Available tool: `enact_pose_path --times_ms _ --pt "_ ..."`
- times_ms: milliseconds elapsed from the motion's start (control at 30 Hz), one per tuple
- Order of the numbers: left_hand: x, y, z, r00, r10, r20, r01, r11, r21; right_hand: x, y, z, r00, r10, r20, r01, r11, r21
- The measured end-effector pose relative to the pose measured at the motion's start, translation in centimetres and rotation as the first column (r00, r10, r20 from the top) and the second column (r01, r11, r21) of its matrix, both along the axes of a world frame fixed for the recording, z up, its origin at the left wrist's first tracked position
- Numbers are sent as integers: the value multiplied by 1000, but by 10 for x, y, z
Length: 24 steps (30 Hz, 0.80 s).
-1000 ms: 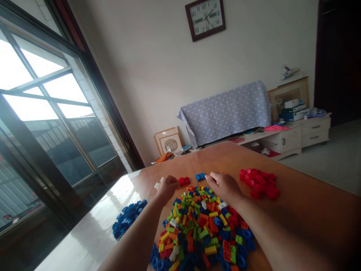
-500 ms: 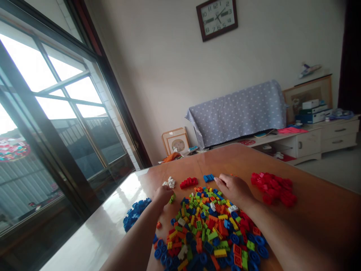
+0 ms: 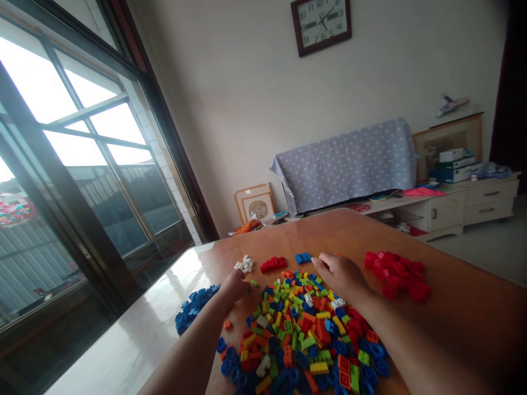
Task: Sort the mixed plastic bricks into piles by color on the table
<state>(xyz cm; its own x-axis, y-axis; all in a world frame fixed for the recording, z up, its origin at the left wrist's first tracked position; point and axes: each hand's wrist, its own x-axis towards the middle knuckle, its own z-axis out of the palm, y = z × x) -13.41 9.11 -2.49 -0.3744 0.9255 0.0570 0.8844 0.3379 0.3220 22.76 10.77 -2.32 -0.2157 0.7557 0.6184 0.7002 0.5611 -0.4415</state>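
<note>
My left hand (image 3: pixel 235 286) is low over the tabletop between the white pieces and the mixed pile, its fingers curled together. A small green brick (image 3: pixel 254 283) lies just beyond its fingertips; what the fingers hold, if anything, is hidden. My right hand (image 3: pixel 340 272) rests past the far right of the pile of mixed toy bricks (image 3: pixel 307 329). Its fingers are bent in, and the fingertips come close to a short row of blue bricks (image 3: pixel 303 258); I cannot tell whether they touch. A row of red bricks (image 3: pixel 274 264) sits between the hands.
White pieces (image 3: pixel 244 264) lie beyond my left hand, and a heap of blue pieces (image 3: pixel 193 308) is left of my forearm. Red pieces (image 3: pixel 397 274) are heaped at the right. One orange brick (image 3: pixel 228 325) lies apart on the wooden table (image 3: pixel 461 323).
My left hand has shifted slightly left, and the green brick beside it shows more apart from the fingers. My right hand stays almost still. The view has turned a little.
</note>
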Motion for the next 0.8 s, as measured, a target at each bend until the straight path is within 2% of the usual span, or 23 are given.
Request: enact_pose_path --times_ms 233,667,800 --pt "-4 -7 -13 1000 -10 8 10 1000 -5 0 2 -1 1000 -6 14 6 1000 -6" --pt "-3 -7 -9 987 -160 -9 160 984 73 0 1 -1 1000 2 -1 -2 1000 -18" --pt "4 1 -12 989 -143 -44 146 987 64 0 0 1 1000 12 -3 -12 1000 -25"
